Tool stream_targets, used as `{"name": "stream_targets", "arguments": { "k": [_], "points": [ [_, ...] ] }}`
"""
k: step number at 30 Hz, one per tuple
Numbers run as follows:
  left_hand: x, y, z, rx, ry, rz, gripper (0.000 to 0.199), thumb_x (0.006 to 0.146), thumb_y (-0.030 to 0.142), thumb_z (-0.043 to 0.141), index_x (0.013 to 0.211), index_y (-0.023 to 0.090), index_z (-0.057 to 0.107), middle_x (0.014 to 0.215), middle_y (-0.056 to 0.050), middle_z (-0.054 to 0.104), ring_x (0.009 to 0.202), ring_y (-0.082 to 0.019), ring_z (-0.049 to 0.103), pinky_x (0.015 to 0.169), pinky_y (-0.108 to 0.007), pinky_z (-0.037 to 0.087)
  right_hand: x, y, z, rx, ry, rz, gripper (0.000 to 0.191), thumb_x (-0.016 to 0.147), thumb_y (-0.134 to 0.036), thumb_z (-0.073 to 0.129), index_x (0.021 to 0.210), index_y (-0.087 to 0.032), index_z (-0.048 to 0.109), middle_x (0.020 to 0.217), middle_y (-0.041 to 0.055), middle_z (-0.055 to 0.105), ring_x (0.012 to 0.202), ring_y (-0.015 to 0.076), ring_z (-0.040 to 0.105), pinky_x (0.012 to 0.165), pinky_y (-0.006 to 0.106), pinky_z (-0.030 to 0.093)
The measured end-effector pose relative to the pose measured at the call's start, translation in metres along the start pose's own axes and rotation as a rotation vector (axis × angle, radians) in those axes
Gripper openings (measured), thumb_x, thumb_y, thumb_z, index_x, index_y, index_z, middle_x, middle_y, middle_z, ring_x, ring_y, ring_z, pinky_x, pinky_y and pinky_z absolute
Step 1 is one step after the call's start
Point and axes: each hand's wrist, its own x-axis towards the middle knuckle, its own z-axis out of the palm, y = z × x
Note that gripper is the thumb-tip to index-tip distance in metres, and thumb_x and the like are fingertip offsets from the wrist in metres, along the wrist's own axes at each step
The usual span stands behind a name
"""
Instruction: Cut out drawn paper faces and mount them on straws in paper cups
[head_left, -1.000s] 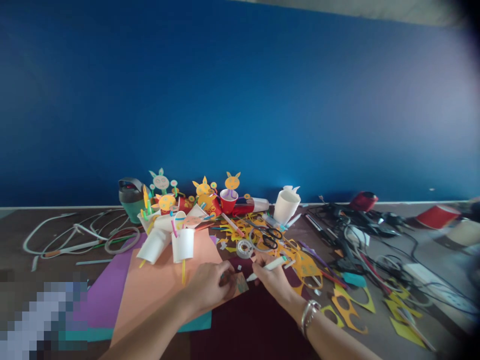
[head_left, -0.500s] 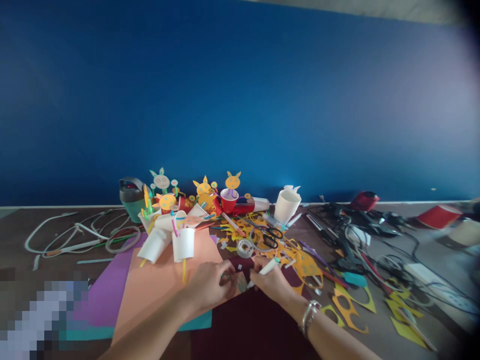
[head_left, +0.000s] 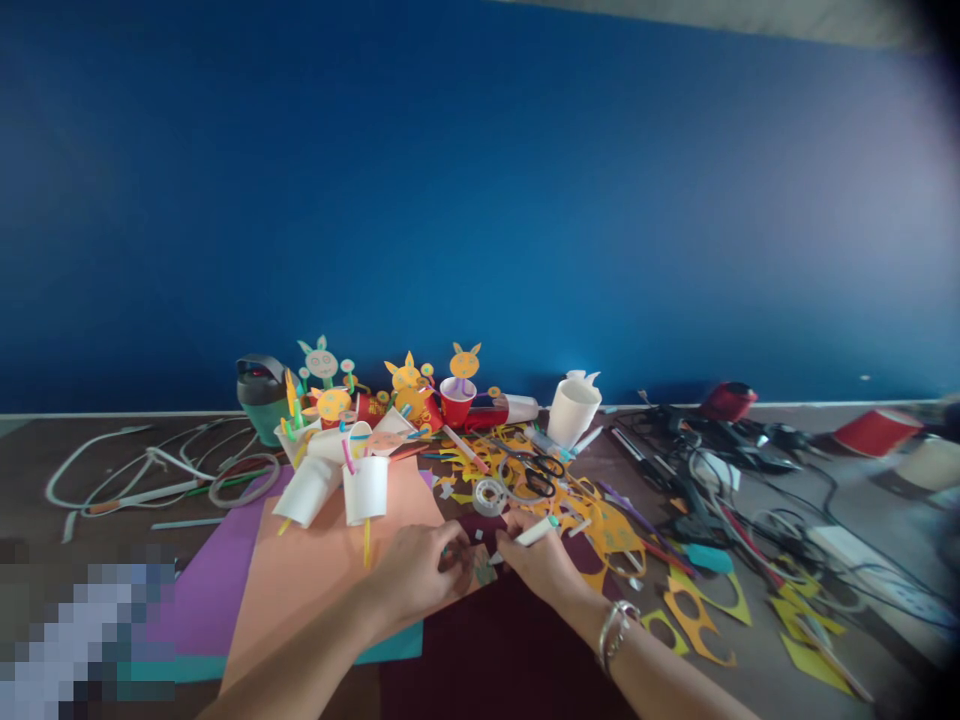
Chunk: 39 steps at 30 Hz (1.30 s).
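One marker (head_left: 537, 531) our right hand (head_left: 541, 560) is gripping is slanting left toward patterned paper (head_left: 484, 569) by our curled left hand (head_left: 420, 566), hold unclear.

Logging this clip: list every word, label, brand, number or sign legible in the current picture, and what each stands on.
None can be read.
Leftmost red cup: yellow marks, too small and blurred to read.
Red cup just right of it: yellow marks, likewise unreadable.
White marker in the right hand: no print discernible.
Small paper piece by the left hand: greenish marks, no legible word.
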Motion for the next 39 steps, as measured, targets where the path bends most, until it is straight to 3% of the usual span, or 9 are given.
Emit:
{"name": "stream_targets", "arguments": {
  "k": [17,22,25,27,31,35,39],
  "points": [
    [0.0,0.0,0.0,-0.012,-0.026,-0.027,0.02,0.079,0.028,0.052,0.097,0.027,0.062,0.082,-0.001,0.072,0.074,-0.02,0.066,0.062,-0.024,0.039,-0.001,-0.003,0.0,0.014,0.02,0.012,0.018,0.068,-0.022,0.052,0.053,-0.02,0.042,0.045,-0.0054,0.043,0.044,0.0103,0.039,0.042,0.022,0.026],
    [-0.002,0.003,-0.001,-0.041,0.006,-0.051,0.027,0.081,0.032,0.05,0.106,0.026,0.057,0.077,0.0,0.071,0.07,-0.019,0.065,0.061,-0.025,0.039,-0.001,-0.007,-0.005,0.269,-0.038,0.115,0.018,0.072,-0.026,0.052,0.058,-0.02,0.042,0.044,-0.0075,0.04,0.038,0.0088,0.039,0.04,0.021,0.027],
    [-0.006,0.008,-0.003,-0.103,0.031,-0.071,0.043,0.083,0.035,0.048,0.125,0.027,0.042,0.074,0.002,0.068,0.068,-0.018,0.063,0.06,-0.024,0.039,-0.003,-0.015,-0.009,0.447,0.014,0.115,0.024,0.079,-0.037,0.053,0.064,-0.021,0.043,0.049,-0.0079,0.038,0.04,0.0075,0.034,0.04,0.021,0.025],
    [-0.008,0.009,-0.003,-0.132,0.049,-0.065,0.048,0.084,0.035,0.046,0.13,0.027,0.034,0.071,0.003,0.066,0.065,-0.016,0.062,0.058,-0.023,0.038,-0.006,-0.024,-0.009,0.481,-0.023,0.07,0.025,0.077,-0.039,0.058,0.068,-0.02,0.045,0.054,-0.0069,0.041,0.045,0.0083,0.037,0.043,0.021,0.028],
    [-0.009,0.005,0.001,-0.13,0.087,0.014,0.051,0.085,0.032,0.046,0.132,0.026,0.027,0.068,0.004,0.061,0.06,-0.014,0.059,0.053,-0.022,0.034,-0.014,-0.041,-0.004,0.375,-0.126,-0.049,0.025,0.076,-0.04,0.064,0.07,-0.019,0.051,0.06,-0.0031,0.052,0.054,0.0106,0.045,0.05,0.022,0.034],
    [-0.009,0.001,0.004,-0.14,0.097,0.059,0.06,0.08,0.023,0.047,0.134,0.025,0.021,0.067,0.005,0.061,0.058,-0.015,0.059,0.052,-0.023,0.034,-0.02,-0.049,0.004,0.219,-0.13,-0.09,0.022,0.077,-0.036,0.064,0.069,-0.018,0.054,0.058,-0.003,0.053,0.053,0.0106,0.046,0.049,0.021,0.034],
    [-0.011,0.005,0.004,-0.166,0.037,0.122,0.073,0.072,0.017,0.053,0.135,0.027,0.018,0.08,0.002,0.068,0.068,-0.019,0.063,0.057,-0.024,0.038,-0.023,-0.053,0.01,0.122,-0.154,-0.16,0.016,0.071,-0.028,0.068,0.068,-0.018,0.056,0.065,-0.001,0.059,0.059,0.0128,0.052,0.054,0.023,0.039]
  ]
}}
